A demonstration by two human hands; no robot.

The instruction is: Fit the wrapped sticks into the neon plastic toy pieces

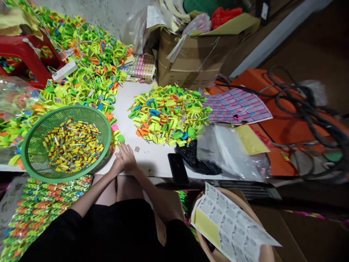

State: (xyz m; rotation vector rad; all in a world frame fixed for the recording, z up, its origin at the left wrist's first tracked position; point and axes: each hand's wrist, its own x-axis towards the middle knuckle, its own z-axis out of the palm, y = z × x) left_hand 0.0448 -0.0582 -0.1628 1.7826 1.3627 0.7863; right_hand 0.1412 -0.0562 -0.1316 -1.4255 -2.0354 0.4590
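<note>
A: Where to look, and what in the fingers?

B: At the 2 hands, laid together by the near edge of the worktop (pixel 122 109). Right hand (pixel 128 157) on top, fingers straight and close together, with nothing visible in them. Left hand (pixel 117 165) mostly underneath; no way to tell the curl of those fingers, or any small thing under the palm.

A: And nearest to them?

B: Just past the right fingertips, 1 green plastic piece (pixel 121 138), contact unclear. To the left, near, a green basket (pixel 67 178) with small yellow cylinders (pixel 72 145) inside. Ahead and to the right, a loose heap of bright plastic pieces (pixel 169 116).

A: Which hand nearer to which?

B: Left to the basket, right to the heap.

A: Any shared long axis?

B: None. Cylinders pointing every way, heap just as jumbled.

A: Hard to make out?

B: Lower layers of both, buried. Far-left pile (pixel 95 69) cut off by the picture's edge, partly behind a red stool (pixel 36 56). Inside the clear bags (pixel 226 145) on the right, contents too unclear to name.
</note>
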